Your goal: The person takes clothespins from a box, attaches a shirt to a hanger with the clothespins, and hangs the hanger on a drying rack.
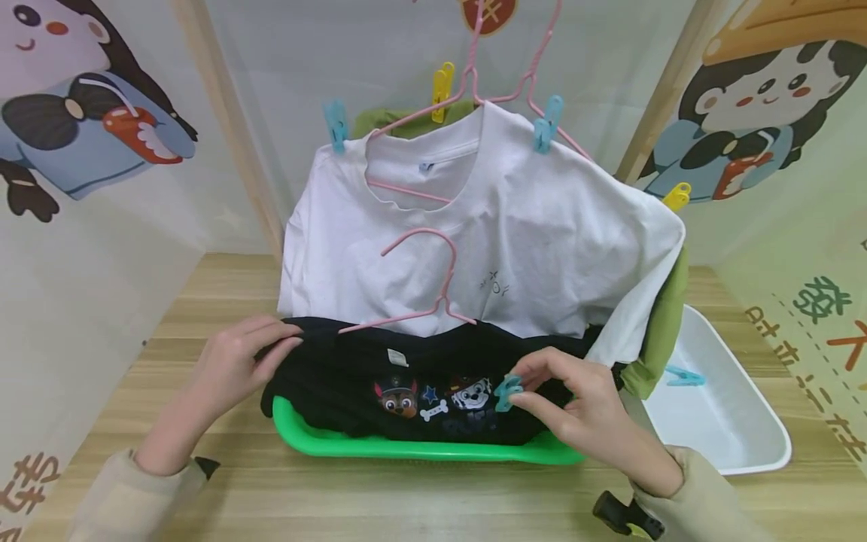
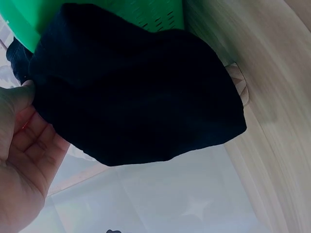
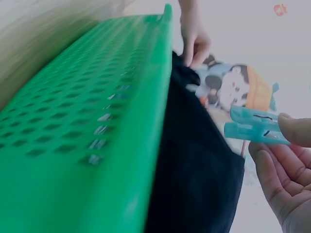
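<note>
Head view, left hand [image 1: 233,361] pinching rumpled black shirt [image 1: 332,384], right hand [image 1: 585,399] gripping plastic clothespin [image 1: 505,394]

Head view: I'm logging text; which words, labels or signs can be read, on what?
"發", green, on the right wall.
Red character and brown characters near it: cut off or slanted, unsure.
Left wall characters: cut off.
Red sign, top: cut off.
Black shirt lettering and label, white shirt neck label: too small or blurred.

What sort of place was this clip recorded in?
Probably a small indoor booth set up for handling laundry: a cartoon-printed wall, a wood-grain surface, and a green basket with a black garment.
</note>
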A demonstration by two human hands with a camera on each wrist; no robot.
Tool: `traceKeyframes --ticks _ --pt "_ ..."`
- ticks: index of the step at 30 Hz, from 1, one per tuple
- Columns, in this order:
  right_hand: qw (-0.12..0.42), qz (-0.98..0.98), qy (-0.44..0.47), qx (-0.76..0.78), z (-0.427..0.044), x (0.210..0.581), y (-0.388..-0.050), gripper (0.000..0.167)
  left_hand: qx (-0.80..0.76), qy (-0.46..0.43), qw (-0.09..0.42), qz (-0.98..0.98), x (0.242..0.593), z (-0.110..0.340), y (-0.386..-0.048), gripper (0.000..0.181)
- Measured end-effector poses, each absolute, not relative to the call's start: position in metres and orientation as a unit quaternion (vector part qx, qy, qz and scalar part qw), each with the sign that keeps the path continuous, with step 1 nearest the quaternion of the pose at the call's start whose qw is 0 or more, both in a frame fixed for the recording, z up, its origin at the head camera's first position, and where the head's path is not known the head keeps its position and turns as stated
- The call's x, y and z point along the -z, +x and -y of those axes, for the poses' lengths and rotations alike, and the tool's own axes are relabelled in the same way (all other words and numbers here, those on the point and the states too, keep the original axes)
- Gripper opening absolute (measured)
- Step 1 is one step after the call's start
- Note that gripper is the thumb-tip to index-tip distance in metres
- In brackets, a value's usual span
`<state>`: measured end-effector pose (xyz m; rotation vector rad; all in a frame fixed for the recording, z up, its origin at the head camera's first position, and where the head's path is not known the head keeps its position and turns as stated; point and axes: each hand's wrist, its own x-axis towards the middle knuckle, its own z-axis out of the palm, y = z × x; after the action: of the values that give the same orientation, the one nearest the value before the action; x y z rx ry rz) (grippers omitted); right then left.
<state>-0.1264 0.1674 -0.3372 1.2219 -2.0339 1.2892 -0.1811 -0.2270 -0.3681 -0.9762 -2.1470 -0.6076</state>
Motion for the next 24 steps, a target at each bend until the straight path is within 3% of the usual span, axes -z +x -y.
traceKeyframes --ticks 12,17,24 --pt "0.254 0.676 0.517 -0.461 -0.09 0.308 -0.151 0.015 0.246 -0.379 0.353 0.819 0.371 0.227 -0.182 0.043" --pt "0.24 0.679 0.515 -0.465 -0.066 0.302 -0.157 0.023 0.246 -0.374 0.346 0.825 0.373 0.228 -0.18 0.045" --pt "0.236 0.677 0.513 -0.473 -0.041 0.299 -0.165 0.02 0.243 -0.371 0.336 0.831 0.371 0.228 -0.179 0.046"
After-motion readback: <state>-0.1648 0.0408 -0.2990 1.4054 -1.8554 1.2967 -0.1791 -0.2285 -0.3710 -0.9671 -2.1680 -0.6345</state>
